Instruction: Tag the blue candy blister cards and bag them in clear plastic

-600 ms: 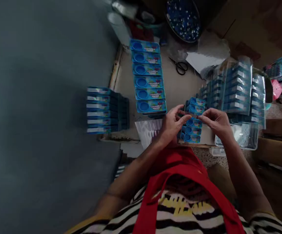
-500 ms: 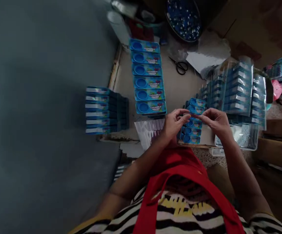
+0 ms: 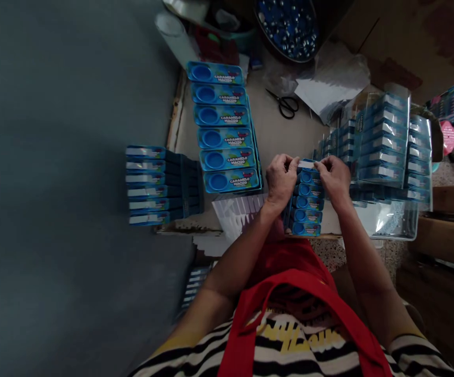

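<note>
At the left edge of the table [image 3: 274, 133] stands a blue stack [image 3: 160, 186], and next comes a column of larger blue cards [image 3: 225, 138]. Further right, the left hand [image 3: 282, 180] pinches the left end of a white strip [image 3: 306, 164]. This strip lies between both hands, over the far end of a column of small blue cards [image 3: 308, 203]. The right hand [image 3: 333, 179] pinches its right end, just beside some wrapped blue packs [image 3: 382, 144].

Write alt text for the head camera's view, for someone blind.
A person's left hand and right hand hold a white strip at the far end of a row of blue packs. Black scissors lie farther back.
</note>
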`<act>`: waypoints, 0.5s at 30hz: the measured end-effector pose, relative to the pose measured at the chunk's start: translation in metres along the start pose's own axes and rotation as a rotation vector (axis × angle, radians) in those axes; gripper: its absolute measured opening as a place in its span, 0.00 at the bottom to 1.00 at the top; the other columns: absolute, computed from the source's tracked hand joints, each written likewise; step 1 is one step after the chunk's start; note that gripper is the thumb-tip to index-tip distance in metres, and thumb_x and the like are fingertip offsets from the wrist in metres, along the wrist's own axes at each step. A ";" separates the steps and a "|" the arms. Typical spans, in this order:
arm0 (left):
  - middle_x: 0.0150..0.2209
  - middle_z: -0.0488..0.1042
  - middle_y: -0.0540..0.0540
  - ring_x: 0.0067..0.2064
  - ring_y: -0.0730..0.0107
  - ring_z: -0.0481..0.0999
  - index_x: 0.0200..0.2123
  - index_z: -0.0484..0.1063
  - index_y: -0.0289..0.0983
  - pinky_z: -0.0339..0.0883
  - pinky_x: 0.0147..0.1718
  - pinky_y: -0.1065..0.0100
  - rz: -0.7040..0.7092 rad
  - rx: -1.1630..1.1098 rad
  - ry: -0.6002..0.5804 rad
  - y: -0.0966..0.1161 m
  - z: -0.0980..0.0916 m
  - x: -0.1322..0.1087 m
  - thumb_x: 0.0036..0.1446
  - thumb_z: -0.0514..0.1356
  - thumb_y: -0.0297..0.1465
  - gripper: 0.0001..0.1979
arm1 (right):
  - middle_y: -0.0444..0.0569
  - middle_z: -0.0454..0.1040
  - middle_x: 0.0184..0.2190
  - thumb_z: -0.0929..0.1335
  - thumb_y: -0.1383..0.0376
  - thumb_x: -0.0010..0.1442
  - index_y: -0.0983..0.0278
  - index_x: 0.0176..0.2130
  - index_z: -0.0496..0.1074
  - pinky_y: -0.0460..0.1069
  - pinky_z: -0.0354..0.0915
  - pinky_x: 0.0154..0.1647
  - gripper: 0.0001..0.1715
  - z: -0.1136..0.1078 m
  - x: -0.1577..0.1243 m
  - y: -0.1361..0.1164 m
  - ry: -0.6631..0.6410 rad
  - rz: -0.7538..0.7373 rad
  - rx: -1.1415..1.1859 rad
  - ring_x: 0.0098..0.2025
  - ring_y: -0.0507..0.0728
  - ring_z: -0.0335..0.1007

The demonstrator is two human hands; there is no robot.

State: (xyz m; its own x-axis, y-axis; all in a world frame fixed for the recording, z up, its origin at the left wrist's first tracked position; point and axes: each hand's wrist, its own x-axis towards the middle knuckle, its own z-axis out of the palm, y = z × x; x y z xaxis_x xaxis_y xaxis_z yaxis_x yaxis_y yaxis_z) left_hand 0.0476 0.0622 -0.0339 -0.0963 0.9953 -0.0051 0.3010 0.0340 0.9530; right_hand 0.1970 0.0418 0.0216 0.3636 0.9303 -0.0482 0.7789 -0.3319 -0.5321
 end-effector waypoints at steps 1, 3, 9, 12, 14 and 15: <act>0.31 0.74 0.49 0.35 0.68 0.71 0.28 0.70 0.38 0.62 0.40 0.65 -0.006 0.005 -0.005 -0.001 0.001 0.002 0.66 0.65 0.30 0.12 | 0.48 0.79 0.31 0.70 0.57 0.64 0.61 0.31 0.75 0.51 0.56 0.36 0.13 0.001 0.001 -0.001 -0.011 0.012 -0.003 0.34 0.57 0.70; 0.31 0.75 0.48 0.35 0.68 0.72 0.29 0.70 0.38 0.62 0.40 0.65 -0.016 0.004 -0.017 -0.002 0.001 0.003 0.66 0.65 0.30 0.12 | 0.47 0.79 0.31 0.70 0.58 0.64 0.61 0.31 0.74 0.51 0.56 0.36 0.12 0.000 0.003 -0.002 -0.029 0.033 0.012 0.33 0.57 0.70; 0.32 0.75 0.48 0.35 0.68 0.72 0.30 0.70 0.38 0.62 0.39 0.65 -0.048 -0.011 -0.032 -0.001 0.001 0.002 0.67 0.64 0.32 0.12 | 0.46 0.78 0.30 0.72 0.58 0.61 0.61 0.30 0.74 0.51 0.56 0.35 0.11 -0.002 0.004 -0.002 -0.066 0.051 0.066 0.32 0.56 0.70; 0.32 0.75 0.49 0.36 0.68 0.72 0.30 0.70 0.38 0.63 0.40 0.66 -0.075 -0.029 -0.044 -0.003 0.002 0.002 0.66 0.64 0.32 0.12 | 0.45 0.77 0.28 0.72 0.58 0.60 0.61 0.30 0.74 0.51 0.56 0.34 0.10 0.001 0.005 -0.002 -0.053 0.048 0.067 0.31 0.56 0.69; 0.32 0.75 0.49 0.35 0.69 0.72 0.29 0.70 0.38 0.63 0.39 0.66 -0.112 -0.067 -0.051 -0.006 0.004 0.001 0.66 0.64 0.33 0.12 | 0.44 0.75 0.27 0.72 0.59 0.59 0.61 0.30 0.74 0.51 0.57 0.35 0.10 0.003 0.007 0.001 -0.061 0.038 0.076 0.31 0.56 0.68; 0.32 0.75 0.49 0.35 0.69 0.72 0.29 0.70 0.38 0.63 0.39 0.67 -0.142 -0.104 -0.061 -0.008 0.006 0.000 0.67 0.64 0.34 0.13 | 0.44 0.74 0.28 0.72 0.58 0.58 0.61 0.30 0.73 0.51 0.57 0.35 0.10 0.004 0.008 0.004 -0.051 0.038 0.080 0.31 0.56 0.68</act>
State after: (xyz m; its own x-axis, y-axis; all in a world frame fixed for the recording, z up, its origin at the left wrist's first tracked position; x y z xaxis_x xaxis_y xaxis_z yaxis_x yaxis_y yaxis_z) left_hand 0.0506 0.0622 -0.0435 -0.0718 0.9849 -0.1574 0.1888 0.1684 0.9675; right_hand 0.2012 0.0484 0.0158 0.3637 0.9248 -0.1118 0.7208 -0.3554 -0.5951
